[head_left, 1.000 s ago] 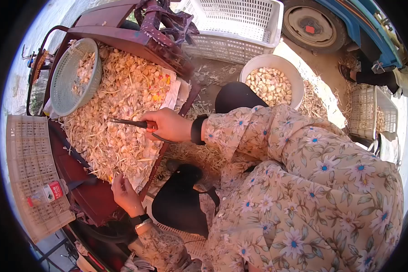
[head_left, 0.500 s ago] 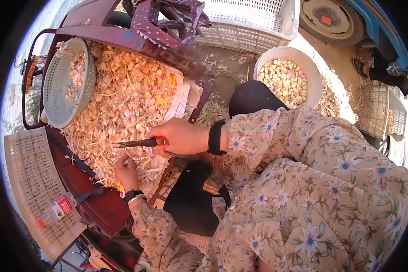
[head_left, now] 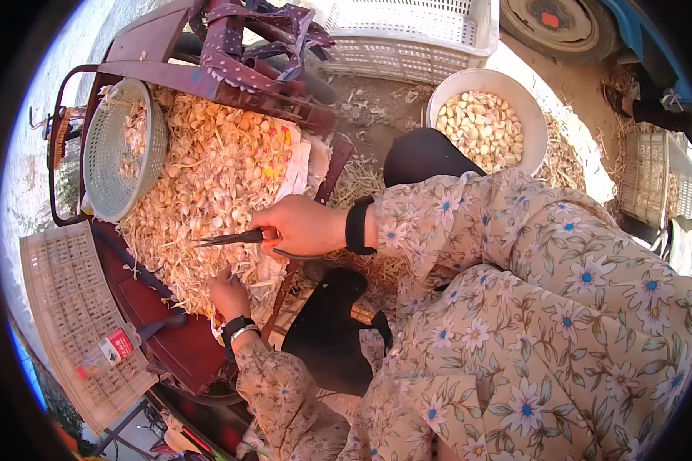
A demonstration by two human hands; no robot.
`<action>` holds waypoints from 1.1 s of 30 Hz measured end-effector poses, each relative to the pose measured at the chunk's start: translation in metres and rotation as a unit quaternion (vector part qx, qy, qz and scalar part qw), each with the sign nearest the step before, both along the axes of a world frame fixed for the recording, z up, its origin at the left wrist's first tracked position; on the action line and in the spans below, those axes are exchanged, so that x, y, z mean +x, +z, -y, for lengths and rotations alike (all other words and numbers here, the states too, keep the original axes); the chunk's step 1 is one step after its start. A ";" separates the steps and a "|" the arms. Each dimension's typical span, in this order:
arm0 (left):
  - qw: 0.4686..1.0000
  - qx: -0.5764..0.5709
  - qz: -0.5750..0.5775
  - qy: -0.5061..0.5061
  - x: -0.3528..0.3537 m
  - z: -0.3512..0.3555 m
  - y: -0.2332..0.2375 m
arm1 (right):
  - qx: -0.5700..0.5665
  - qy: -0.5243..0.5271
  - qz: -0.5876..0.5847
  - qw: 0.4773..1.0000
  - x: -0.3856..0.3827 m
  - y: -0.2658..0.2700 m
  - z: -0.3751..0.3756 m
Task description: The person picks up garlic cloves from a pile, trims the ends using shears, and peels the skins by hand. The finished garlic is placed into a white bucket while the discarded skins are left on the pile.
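Note:
A wide heap of garlic [head_left: 200, 169] with dry skins and stalks covers the red cart bed. Over its near right part, my right hand [head_left: 296, 225] is closed round dark scissors [head_left: 231, 239], whose blades point left. Below the blades my left hand [head_left: 228, 296] is at the heap's near edge, its fingers curled together; whatever they may hold is too small to make out. A pale green perforated basket [head_left: 102, 165] with some garlic in it rests on the heap's left side.
A round tub [head_left: 532, 127] of garlic cloves stands beyond my knee, near a large white crate [head_left: 407, 58]. A beige crate [head_left: 61, 284] lies at the left. Polka-dot cloth [head_left: 265, 65] hangs on the cart frame. At the right, a person's dark-clothed leg [head_left: 665, 119] is near another crate [head_left: 644, 177].
My left hand has shifted slightly right and down, with its fingers still curled. The camera view has shifted a little. The scissors stay in my right hand.

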State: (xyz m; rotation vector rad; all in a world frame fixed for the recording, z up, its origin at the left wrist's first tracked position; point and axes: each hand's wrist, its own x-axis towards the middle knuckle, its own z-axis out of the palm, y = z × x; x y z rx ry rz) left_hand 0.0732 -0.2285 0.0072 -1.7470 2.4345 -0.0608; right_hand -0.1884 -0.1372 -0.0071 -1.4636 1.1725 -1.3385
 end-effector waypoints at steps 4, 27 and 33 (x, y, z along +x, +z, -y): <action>0.998 -0.016 0.050 -0.043 0.003 0.002 -0.003 | -0.002 0.001 0.013 1.000 0.001 -0.003 0.005; 0.890 0.032 -0.338 0.305 -0.040 0.037 -0.007 | 0.039 0.029 0.029 0.998 0.002 0.008 0.005; 0.939 -0.037 -0.256 0.228 -0.031 0.045 -0.018 | 0.037 0.043 0.017 0.998 0.006 0.010 0.003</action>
